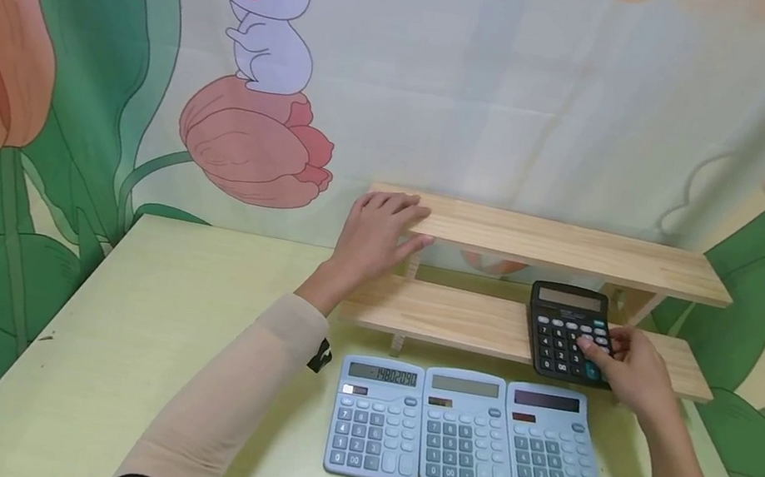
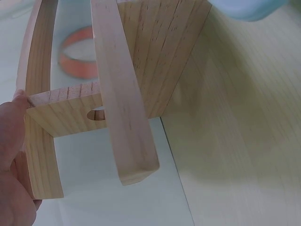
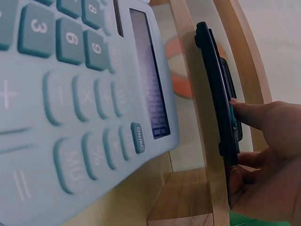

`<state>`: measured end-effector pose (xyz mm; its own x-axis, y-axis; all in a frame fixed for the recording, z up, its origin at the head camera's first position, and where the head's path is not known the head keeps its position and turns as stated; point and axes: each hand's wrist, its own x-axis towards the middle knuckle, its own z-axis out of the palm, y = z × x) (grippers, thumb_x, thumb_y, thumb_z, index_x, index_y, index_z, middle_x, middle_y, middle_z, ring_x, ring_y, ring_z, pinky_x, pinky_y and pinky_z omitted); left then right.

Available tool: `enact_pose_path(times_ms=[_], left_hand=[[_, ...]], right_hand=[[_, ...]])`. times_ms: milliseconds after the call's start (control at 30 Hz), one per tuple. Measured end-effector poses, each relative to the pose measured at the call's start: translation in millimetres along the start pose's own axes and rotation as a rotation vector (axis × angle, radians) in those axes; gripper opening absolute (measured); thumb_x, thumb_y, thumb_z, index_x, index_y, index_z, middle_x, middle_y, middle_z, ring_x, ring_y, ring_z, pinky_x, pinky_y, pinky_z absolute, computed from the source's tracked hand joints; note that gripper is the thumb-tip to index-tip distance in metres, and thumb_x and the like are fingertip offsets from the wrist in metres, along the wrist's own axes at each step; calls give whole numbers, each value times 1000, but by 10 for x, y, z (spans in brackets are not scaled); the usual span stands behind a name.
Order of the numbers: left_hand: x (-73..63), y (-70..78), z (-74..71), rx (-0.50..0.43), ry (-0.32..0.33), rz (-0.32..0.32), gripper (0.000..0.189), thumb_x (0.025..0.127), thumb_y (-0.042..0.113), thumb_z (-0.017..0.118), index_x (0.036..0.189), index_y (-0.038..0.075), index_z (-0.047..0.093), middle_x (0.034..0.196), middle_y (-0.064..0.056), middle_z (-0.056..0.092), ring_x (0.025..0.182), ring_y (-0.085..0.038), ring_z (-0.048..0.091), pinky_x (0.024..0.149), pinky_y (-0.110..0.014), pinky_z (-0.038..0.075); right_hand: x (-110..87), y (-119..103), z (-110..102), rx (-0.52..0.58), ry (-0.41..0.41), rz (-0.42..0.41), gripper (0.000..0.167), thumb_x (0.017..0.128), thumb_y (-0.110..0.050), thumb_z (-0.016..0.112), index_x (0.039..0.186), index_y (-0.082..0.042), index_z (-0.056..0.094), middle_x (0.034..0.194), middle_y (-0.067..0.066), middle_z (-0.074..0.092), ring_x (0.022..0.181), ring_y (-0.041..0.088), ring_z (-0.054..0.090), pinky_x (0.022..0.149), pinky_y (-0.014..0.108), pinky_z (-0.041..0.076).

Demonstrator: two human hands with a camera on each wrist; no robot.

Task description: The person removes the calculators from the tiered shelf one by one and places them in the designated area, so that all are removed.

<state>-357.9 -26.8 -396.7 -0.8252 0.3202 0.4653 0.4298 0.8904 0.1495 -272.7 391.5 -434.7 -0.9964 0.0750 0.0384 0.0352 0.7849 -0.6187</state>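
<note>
One black calculator [image 1: 565, 328], lower right edge in the right grip [image 1: 639, 376].

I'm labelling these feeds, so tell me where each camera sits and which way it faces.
Head: worn on the head, facing forward and down at the wooden shelf, black calculator and three blue calculators; left hand, right hand and sleeves show.
Left wrist: on that wrist, facing one end of the shelf; part of the left hand shows at the left edge.
Right wrist: on that wrist, facing past a blue calculator to the black one, edge-on; the right hand shows.
Shared: head and right wrist both show the right hand pinching the black calculator.
</note>
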Motion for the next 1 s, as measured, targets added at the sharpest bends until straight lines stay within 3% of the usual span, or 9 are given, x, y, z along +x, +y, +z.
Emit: enact_pose_path(times_ms=[167,533,767,1000], left_hand=[[-3,-11,13,-1,-7,2,56,106,59,54,153,30,58,162,3,48,147,-24,40,125,-49,24],[-4,-16,2,3,2,6,55,106,59,55,152,30,59,161,4,49,147,-24,41,125,-49,25],[-4,-9,-14,5,7,5,55,106,59,55,152,29,59,161,4,49,147,-24,42,125,-49,25],[1,-2,-7,6,8,6,55,106,59,54,152,29,59,161,3,49,147,-24,42,125,-49,24]], right_hand=[[23,-3,-49,-28,-45,1,77,105,-53,62,136,16,48,115,28,55,100,36,53,73,35,48],[110,-3,-143,-25,-153,-20,71,105,-52,62,128,14,46,108,23,55,96,34,53,71,35,47],[142,-6,-183,-51,-170,-6,77,101,-58,65,127,12,48,112,24,53,100,36,51,73,36,45],[159,-3,-207,-82,-178,-19,69,101,-58,66,116,7,51,103,19,55,95,33,51,70,36,44]])
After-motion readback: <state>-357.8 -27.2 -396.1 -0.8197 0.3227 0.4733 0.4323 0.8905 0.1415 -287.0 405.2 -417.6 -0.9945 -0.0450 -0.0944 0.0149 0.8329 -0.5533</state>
